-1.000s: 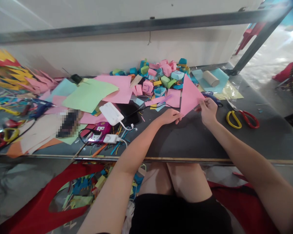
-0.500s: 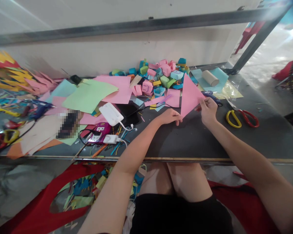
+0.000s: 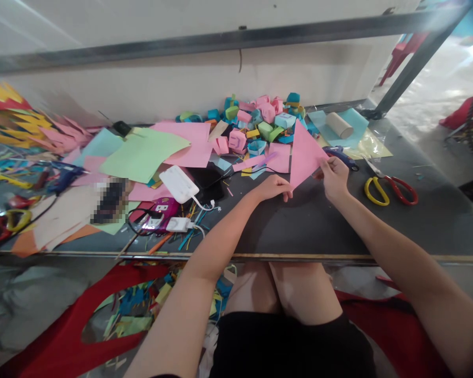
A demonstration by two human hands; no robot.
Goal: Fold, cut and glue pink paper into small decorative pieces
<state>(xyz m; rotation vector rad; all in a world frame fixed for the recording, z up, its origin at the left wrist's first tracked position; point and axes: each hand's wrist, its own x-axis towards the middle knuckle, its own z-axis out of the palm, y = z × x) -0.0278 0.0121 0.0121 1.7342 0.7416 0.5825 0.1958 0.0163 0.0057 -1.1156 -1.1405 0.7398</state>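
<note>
A pink paper folded into a triangle stands tilted up from the dark table, its tip pointing away from me. My left hand pinches the triangle's lower left corner. My right hand pinches its right corner between thumb and fingers. Both hands rest low over the table, just in front of the pile of small folded paper boxes.
Scissors with red and yellow handles lie right of my right hand. A cardboard roll lies on blue paper. Green and pink sheets, a white charger, cables and a glue gun cover the left. Paper scraps litter the floor.
The triangle and both hands have shifted very slightly left. The grip on its two corners is unchanged.
</note>
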